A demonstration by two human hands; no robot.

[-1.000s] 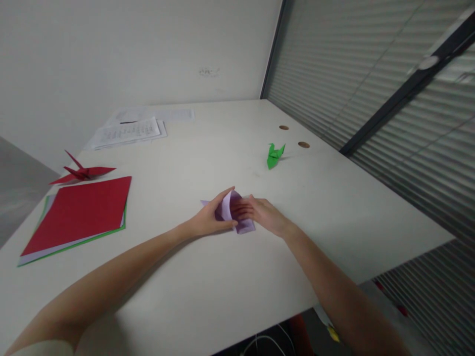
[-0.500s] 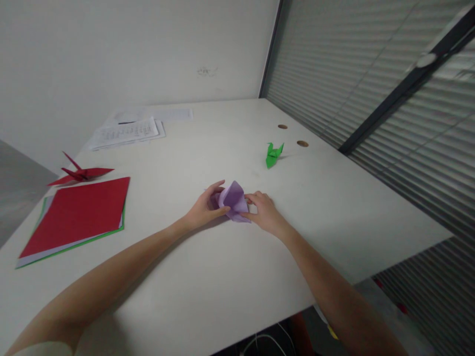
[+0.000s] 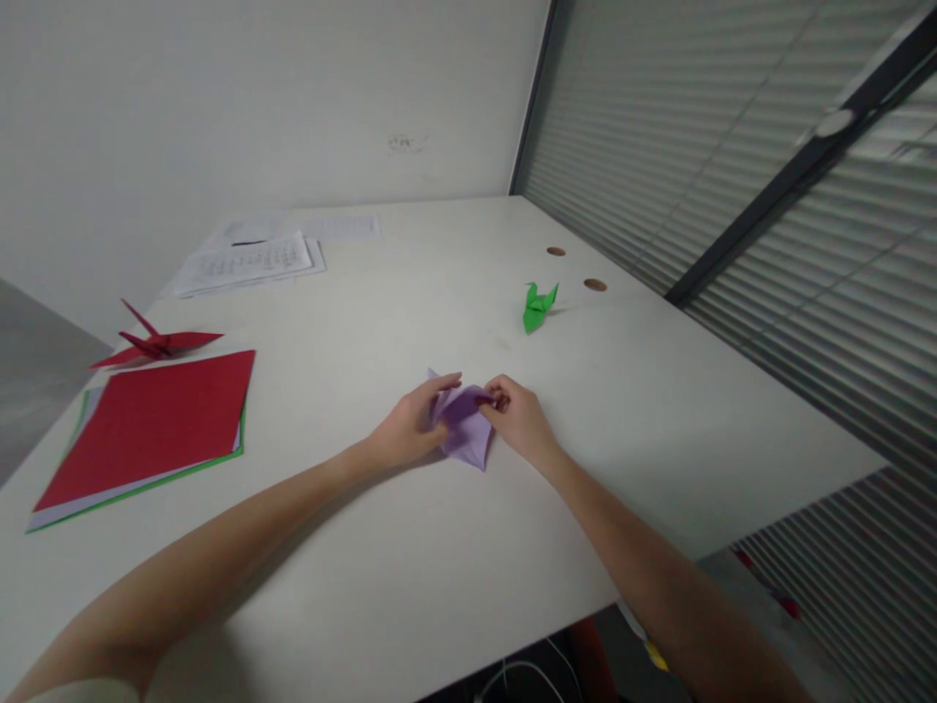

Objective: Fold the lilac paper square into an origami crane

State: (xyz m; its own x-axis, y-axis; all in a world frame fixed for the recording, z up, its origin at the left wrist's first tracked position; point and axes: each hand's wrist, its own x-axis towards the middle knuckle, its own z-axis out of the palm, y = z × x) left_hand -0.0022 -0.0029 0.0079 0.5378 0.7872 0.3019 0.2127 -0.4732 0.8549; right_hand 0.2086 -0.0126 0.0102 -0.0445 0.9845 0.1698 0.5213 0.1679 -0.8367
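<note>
A partly folded sheet of purple origami paper rests on the white table in front of me, one pointed corner towards me. My left hand grips its left side, with the thumb on the near face and the fingers behind. On the right, the thumb and fingertips of my right hand pinch the paper's upper right edge. Some folds behind my left fingers are hidden. Beyond my hands stands a green folded paper crane.
At the left lies a stack of square paper with a red sheet on top. A red paper crane sits behind it. Printed sheets lie at the far left. Two round holes pierce the table near the blinds.
The purple paper has turned and opened flatter, its raised flap now lower and a corner pointing towards me. My right hand has shifted its pinch up to the upper right edge.
</note>
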